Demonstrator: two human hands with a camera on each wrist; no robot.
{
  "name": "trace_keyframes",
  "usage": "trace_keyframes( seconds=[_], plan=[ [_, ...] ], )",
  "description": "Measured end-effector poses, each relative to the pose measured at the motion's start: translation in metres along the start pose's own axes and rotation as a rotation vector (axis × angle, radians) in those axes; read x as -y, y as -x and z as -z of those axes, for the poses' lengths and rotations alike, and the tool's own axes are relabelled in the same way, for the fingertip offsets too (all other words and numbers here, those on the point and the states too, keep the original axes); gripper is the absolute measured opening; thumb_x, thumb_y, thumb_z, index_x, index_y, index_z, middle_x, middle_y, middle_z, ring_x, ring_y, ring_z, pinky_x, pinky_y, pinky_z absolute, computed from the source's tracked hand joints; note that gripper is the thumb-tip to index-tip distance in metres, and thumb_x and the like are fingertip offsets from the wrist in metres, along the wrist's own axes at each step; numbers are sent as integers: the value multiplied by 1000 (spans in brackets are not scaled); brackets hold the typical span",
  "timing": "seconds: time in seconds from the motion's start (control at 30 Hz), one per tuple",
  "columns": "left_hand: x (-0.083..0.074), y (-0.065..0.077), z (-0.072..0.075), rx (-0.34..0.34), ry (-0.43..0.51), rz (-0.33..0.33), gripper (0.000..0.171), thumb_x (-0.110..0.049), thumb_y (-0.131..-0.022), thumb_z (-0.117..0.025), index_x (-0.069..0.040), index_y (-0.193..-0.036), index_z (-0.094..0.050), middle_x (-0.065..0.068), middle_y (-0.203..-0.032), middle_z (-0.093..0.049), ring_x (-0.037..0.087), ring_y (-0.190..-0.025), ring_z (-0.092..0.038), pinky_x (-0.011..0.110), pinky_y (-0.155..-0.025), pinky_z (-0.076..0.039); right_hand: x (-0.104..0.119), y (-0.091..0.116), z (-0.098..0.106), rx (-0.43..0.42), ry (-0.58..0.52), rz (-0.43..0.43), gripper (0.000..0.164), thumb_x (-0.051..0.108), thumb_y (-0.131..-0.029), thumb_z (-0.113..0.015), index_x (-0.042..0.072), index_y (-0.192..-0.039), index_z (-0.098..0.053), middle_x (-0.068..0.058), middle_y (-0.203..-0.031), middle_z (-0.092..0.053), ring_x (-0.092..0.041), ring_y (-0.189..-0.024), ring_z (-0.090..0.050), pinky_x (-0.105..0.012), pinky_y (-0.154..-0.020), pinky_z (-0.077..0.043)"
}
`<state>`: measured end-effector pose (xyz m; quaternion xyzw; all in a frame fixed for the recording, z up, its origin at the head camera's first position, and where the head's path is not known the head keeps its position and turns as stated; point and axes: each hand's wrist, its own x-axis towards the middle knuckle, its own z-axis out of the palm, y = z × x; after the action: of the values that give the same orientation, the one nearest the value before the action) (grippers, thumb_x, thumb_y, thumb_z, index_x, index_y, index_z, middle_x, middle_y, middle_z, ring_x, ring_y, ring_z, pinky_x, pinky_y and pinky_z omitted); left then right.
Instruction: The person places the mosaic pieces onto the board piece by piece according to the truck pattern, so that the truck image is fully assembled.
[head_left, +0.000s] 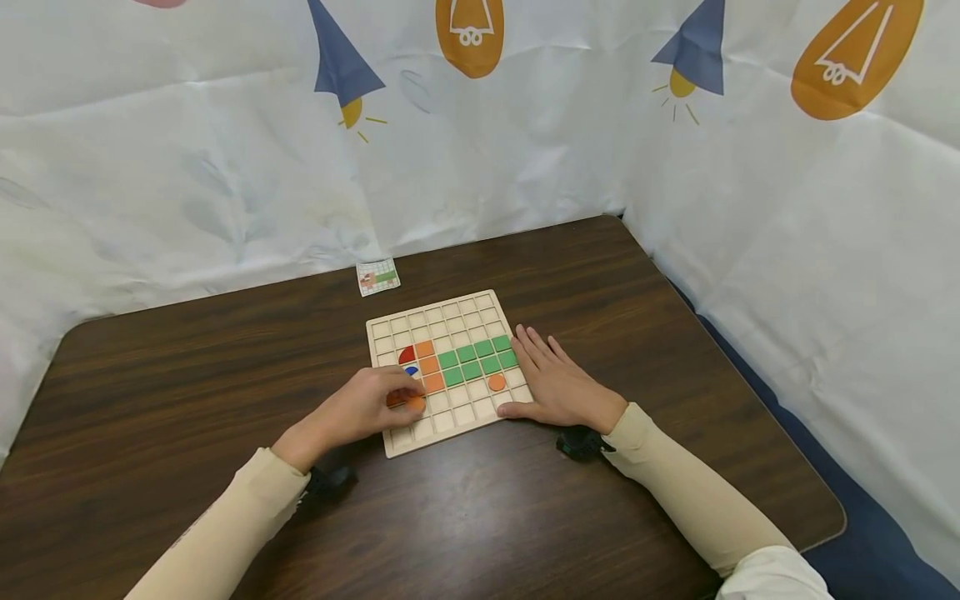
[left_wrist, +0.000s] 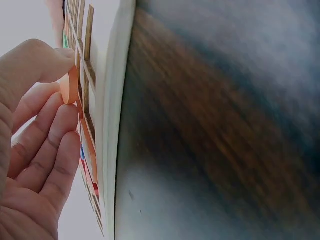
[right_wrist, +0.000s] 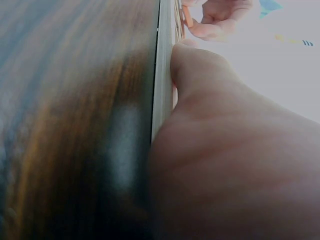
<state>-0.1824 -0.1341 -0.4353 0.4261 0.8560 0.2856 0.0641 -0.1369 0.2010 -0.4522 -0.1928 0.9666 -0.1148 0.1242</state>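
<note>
A wooden grid board [head_left: 474, 319] lies on the table, with green squares [head_left: 471, 369], orange squares [head_left: 429, 365], a red quarter-round piece [head_left: 407, 356] and a blue piece [head_left: 411, 370] in its cells. Over its lower left part, my left hand [head_left: 367, 406] pinches an orange round piece [head_left: 416, 403] between thumb and fingers. The left wrist view shows this piece [left_wrist: 70, 87] edge-on, close to the board. My right hand [head_left: 561, 386] rests against the board's right edge with fingers stretched out. Near it, another orange disc [head_left: 497, 382] sits in a cell. Left fingers partly hide the cells beneath them.
A small card [head_left: 378, 277] with a coloured grid pattern lies on the table [head_left: 225, 375] behind the board. A white printed cloth [head_left: 262, 167] hangs along the table's back and right sides.
</note>
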Motion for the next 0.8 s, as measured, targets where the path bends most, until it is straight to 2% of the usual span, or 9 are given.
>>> trace_keyframes(
  seconds=[0.2, 0.4, 0.8],
  plan=[
    [-1, -2, -1, 26, -19, -7, 16, -14, -88, -79, -14, -104, -78, -5, -98, -74, 7, -82, -63, 24, -74, -55, 0, 0, 1, 8, 0, -1, 113, 80, -93, -47, 6, -167, -3, -14, -176, 5, -31, -165, 4, -56, -133, -7],
    [-2, -2, -1, 47, -21, 24, 19, -17, -89, -80, -14, -108, -78, -5, -100, -73, 7, -84, -62, 24, -75, -55, 1, 0, 2, 12, -2, -7, 114, 81, -93, -47, 7, -167, -2, -14, -176, 5, -31, -165, 4, -56, -133, -7],
    [0, 2, -2, 37, -1, 5, 21, -18, -90, -80, -13, -111, -79, -3, -105, -75, 7, -87, -64, 24, -77, -56, 3, 1, 2, 25, -12, -14, 115, 81, -92, -47, 7, -167, -2, -14, -176, 5, -32, -165, 4, -57, -133, -7]
  ],
)
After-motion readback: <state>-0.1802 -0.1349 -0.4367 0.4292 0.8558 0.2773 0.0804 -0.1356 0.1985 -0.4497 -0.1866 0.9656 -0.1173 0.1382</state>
